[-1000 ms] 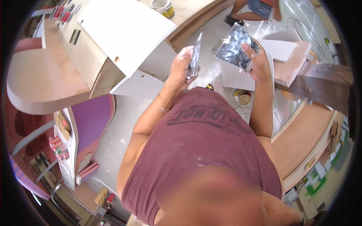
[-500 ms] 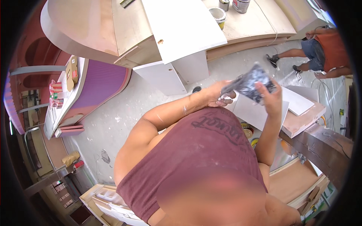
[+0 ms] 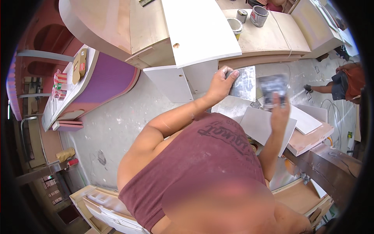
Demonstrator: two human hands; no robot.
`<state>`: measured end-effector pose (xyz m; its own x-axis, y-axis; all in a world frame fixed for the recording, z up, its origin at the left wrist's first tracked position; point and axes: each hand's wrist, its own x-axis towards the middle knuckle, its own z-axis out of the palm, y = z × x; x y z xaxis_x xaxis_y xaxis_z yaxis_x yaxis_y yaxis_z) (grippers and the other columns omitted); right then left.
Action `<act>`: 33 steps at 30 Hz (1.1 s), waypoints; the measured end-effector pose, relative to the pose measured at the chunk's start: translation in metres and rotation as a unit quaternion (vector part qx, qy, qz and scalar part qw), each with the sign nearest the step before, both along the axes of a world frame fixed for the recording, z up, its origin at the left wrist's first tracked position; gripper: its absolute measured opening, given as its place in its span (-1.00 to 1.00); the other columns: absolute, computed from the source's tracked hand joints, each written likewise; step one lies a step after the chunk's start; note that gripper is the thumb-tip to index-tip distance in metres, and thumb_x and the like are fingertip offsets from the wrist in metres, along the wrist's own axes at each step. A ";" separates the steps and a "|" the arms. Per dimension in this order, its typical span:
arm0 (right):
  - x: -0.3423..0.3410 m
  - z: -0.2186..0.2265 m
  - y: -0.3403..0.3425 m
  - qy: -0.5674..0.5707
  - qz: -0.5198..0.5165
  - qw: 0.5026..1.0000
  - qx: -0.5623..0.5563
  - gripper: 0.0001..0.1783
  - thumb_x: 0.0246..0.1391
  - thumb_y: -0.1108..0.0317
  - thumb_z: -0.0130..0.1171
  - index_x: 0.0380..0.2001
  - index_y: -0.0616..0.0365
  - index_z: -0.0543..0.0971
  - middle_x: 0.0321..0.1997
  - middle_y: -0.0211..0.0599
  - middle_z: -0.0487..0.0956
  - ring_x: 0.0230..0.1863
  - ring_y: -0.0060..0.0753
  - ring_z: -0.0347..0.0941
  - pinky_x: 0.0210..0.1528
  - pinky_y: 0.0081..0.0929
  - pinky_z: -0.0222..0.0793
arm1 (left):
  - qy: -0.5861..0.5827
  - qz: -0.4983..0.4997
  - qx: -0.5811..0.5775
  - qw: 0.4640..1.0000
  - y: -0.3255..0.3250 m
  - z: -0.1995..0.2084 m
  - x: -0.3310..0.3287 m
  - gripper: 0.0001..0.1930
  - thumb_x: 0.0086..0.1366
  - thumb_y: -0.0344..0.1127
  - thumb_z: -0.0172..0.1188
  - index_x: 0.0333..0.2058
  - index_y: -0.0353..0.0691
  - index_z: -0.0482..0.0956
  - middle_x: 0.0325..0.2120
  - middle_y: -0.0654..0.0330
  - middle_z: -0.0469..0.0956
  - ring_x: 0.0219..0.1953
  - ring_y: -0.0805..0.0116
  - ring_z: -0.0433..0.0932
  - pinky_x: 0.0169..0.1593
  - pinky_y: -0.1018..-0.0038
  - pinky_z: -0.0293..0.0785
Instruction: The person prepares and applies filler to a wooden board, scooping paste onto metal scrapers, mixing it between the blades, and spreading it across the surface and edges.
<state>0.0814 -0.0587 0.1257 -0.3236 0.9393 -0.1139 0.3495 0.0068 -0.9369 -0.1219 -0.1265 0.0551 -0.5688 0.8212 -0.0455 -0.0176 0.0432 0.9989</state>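
My left hand [image 3: 221,82] grips a flat metal scraper blade [image 3: 243,83], smeared with grey paste, by its left edge. My right hand [image 3: 279,110] holds up a second, darker metal scraper blade [image 3: 272,88] just to the right of the first. The two blades are side by side, a small gap between them, held in front of my chest over grey and white boards [image 3: 264,125]. Both forearms reach up from my maroon shirt.
A white cabinet with a long white panel [image 3: 199,29] stands ahead, beside a plywood counter [image 3: 269,39] carrying paint cans [image 3: 258,15]. A purple-fronted curved counter [image 3: 107,80] lies left. Stacked boards [image 3: 311,136] sit right. Another person [image 3: 344,84] crouches at far right.
My view has swung so the white cabinet is nearer. My hands moved the two blades apart; the left one now shows its flat face beside the right one.
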 end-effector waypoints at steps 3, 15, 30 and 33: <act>-0.013 -0.031 -0.021 -0.019 0.164 0.984 0.067 -0.51 0.25 0.07 0.07 -0.05 0.36 0.49 -0.23 -0.20 0.56 -0.28 -0.46 0.44 -0.18 -0.52 0.37 | 0.049 0.036 0.064 0.996 0.005 -0.001 0.001 -0.69 0.33 -0.10 0.16 -0.37 -0.28 0.46 -0.59 0.38 0.37 -0.48 0.65 0.25 -0.40 0.59 0.27; -0.018 -0.054 0.012 0.427 -0.038 0.884 -0.187 -0.59 0.11 0.29 0.27 0.00 0.08 0.41 -0.23 -0.38 0.51 -0.30 -0.56 0.48 -0.31 -0.63 0.47 | -0.283 -0.037 0.071 0.956 0.007 0.008 0.011 -0.58 0.15 -0.35 0.37 -0.13 -0.36 0.35 -0.31 0.14 0.53 -0.31 0.43 0.55 -0.22 0.47 0.59; -0.033 -0.052 -0.012 0.244 0.059 0.964 -0.083 -0.37 0.25 -0.10 0.00 0.05 0.30 0.39 -0.17 -0.22 0.49 -0.16 -0.45 0.47 -0.11 -0.42 0.50 | -0.153 0.057 0.069 0.984 0.017 -0.007 0.024 -0.65 0.09 -0.27 0.44 -0.33 -0.30 0.43 -0.48 0.24 0.52 -0.46 0.58 0.46 -0.39 0.60 0.45; -0.030 -0.047 -0.013 0.073 0.072 0.972 -0.212 -0.40 0.28 -0.10 -0.07 -0.06 0.34 0.45 -0.30 -0.29 0.44 -0.27 -0.50 0.44 -0.24 -0.47 0.51 | -0.053 0.043 0.053 0.996 0.015 0.012 0.022 -0.64 0.07 -0.24 0.44 -0.36 -0.30 0.45 -0.49 0.27 0.51 -0.45 0.60 0.42 -0.40 0.59 0.41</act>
